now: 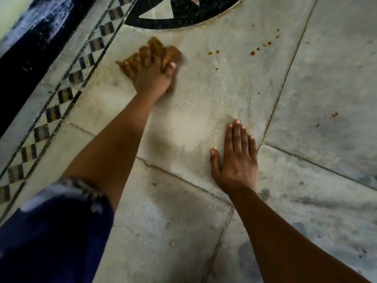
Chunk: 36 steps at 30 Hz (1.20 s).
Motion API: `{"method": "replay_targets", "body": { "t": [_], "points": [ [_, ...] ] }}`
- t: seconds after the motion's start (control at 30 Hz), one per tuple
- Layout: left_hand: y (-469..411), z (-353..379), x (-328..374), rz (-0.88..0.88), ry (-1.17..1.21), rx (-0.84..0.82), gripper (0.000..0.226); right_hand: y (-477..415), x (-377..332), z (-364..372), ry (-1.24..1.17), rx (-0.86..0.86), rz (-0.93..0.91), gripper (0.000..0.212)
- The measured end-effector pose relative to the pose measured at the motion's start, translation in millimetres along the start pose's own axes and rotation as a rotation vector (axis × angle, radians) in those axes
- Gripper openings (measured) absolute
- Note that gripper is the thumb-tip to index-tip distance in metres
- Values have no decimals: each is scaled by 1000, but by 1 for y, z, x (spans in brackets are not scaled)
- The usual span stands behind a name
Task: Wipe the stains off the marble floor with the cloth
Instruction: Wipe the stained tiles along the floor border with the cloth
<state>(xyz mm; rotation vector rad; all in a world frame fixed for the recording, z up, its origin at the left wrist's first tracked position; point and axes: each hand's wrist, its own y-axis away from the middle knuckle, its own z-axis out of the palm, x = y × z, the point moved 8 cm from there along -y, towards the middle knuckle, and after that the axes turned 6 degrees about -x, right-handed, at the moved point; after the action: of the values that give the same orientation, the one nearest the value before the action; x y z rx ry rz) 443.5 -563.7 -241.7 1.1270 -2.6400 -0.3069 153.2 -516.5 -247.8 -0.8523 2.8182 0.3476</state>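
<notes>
I am kneeling over the floor (204, 103), which is made of big pale marble slabs with thin lines between them. A border (61, 94) of dark and light checks is running along the left side, and part of a black ring (163, 23) is showing at the top. My blue sleeve (51, 231) is filling the bottom left corner.

My left hand (152, 75) is reaching far out and is pressing down on the cloth (157, 51). My fingers are curling over it and holding it. The cloth is brown and bunched up, and it is lying on the floor just below the black ring.

My right hand (236, 158) is lying flat on the floor, with fingers spread a little and nothing in it.

Small red-brown stains (253, 53) are sitting on the floor to the right of the cloth, well apart from it. A few more spots (334, 114) are lying on the next slab, far right.
</notes>
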Motion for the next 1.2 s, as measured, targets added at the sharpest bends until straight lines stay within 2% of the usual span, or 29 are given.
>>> {"method": "replay_targets", "body": {
  "t": [0.1, 0.17, 0.3, 0.37, 0.43, 0.5, 0.57, 0.63, 0.7, 0.77, 0.83, 0.9, 0.97, 1.03, 1.1, 1.2],
  "points": [
    [60, 15, 10, 287, -106, 41, 69, 0, 0, -2, -14, 13, 2, 71],
    [83, 17, -19, 350, -131, 57, 72, 0, 1, -2, -20, 13, 6, 71],
    [28, -8, -62, 68, -98, 86, 68, 0, 1, 0, -25, 24, 4, 70],
    [-10, -19, -47, -51, -26, 83, 67, 0, 1, 0, -20, 26, 4, 70],
    [-36, -19, -11, -52, 20, 42, 68, 0, 1, -1, -17, 25, 8, 70],
    [-34, -8, 36, 83, -20, 10, 70, 0, 1, -1, -17, 25, 8, 70],
    [-3, 11, 71, 298, -109, -6, 69, 0, 1, -2, -18, 26, 8, 70],
    [46, 22, 73, 531, -176, 0, 67, 0, 0, -3, -24, 35, 6, 70],
    [80, 24, 43, 645, -188, 11, 68, 0, 1, -4, -31, 42, 7, 70],
    [68, 13, 7, 548, -179, 19, 69, 0, 1, -3, -38, 39, 6, 70],
    [32, 0, -10, 336, -150, 17, 67, 1, 1, -3, -48, 44, -1, 70],
    [0, -12, 4, 156, -84, 5, 67, 3, 1, -3, -65, 55, -3, 70],
    [-23, -13, 42, 71, 36, -72, 67, 2, 1, -4, -63, 64, -1, 70],
    [-24, -4, 86, 120, 106, -140, 66, 4, 1, -3, -59, 69, -8, 71],
    [-3, 9, 125, 246, 78, -183, 66, 3, 2, -3, -46, 67, -15, 73],
    [47, 27, 124, 409, -19, -200, 65, 5, 1, -5, -94, 37, -54, 75]
  ]
}}
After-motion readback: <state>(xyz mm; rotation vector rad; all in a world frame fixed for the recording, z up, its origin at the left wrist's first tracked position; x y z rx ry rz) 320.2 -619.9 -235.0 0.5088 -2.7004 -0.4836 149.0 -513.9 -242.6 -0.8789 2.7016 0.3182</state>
